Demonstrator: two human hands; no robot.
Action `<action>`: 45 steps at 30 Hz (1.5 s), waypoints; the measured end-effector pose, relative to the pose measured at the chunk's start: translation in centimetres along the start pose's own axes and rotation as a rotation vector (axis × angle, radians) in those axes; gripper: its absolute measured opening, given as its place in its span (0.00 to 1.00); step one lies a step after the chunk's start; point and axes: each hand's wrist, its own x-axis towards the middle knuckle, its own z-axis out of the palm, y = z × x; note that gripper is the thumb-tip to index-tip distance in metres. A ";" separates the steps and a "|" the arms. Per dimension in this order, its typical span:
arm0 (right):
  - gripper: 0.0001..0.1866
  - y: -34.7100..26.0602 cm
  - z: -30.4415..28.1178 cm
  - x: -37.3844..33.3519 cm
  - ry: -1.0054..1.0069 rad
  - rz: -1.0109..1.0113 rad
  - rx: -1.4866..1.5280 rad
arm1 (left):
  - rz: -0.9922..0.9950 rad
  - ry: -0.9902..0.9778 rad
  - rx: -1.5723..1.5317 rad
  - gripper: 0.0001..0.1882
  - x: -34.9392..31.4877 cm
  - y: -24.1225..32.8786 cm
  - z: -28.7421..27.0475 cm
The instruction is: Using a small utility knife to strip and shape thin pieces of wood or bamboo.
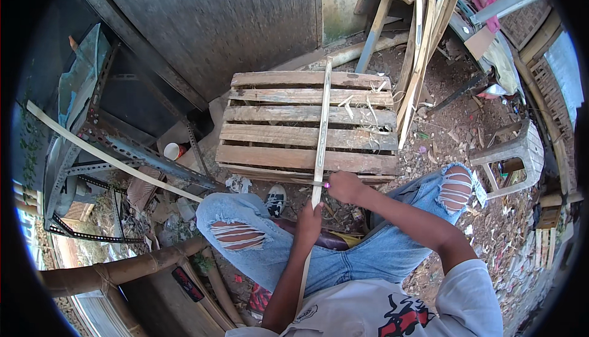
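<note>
A long pale bamboo strip (325, 116) lies lengthwise over a slatted wooden crate (264, 134), its near part running back past my lap. My left hand (308, 217) is closed around the strip just off the crate's near edge. In my right hand (345, 188) is a knife (319, 183), mostly hidden by the fist. A bit of pink shows at its handle, and the narrow dark blade crosses the strip slightly beyond my left fingers. Thin shavings (370, 113) are scattered on the crate's right side.
Several long strips (423, 42) lean at the back right. Another strip (110, 150) slants in from the left beside a perforated metal frame (141, 159). A plastic stool (512, 159) stands to the right on littered dirt. A bamboo pole (123, 272) lies near my left.
</note>
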 end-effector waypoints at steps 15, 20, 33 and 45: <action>0.16 2.4 -0.7 2.3 0.073 0.157 0.060 | -0.045 -0.047 0.004 0.18 -0.6 0.3 -0.6; 0.15 0.0 -0.9 1.8 0.038 -0.017 -0.027 | -0.027 0.018 0.012 0.20 -0.2 0.7 -0.4; 0.16 4.0 -7.5 2.8 0.172 0.140 -0.249 | -0.108 -0.151 -0.310 0.13 -0.1 0.8 -0.9; 0.27 5.7 -4.7 1.1 0.023 -0.014 0.114 | -0.274 -0.316 -0.527 0.16 3.7 3.4 -1.7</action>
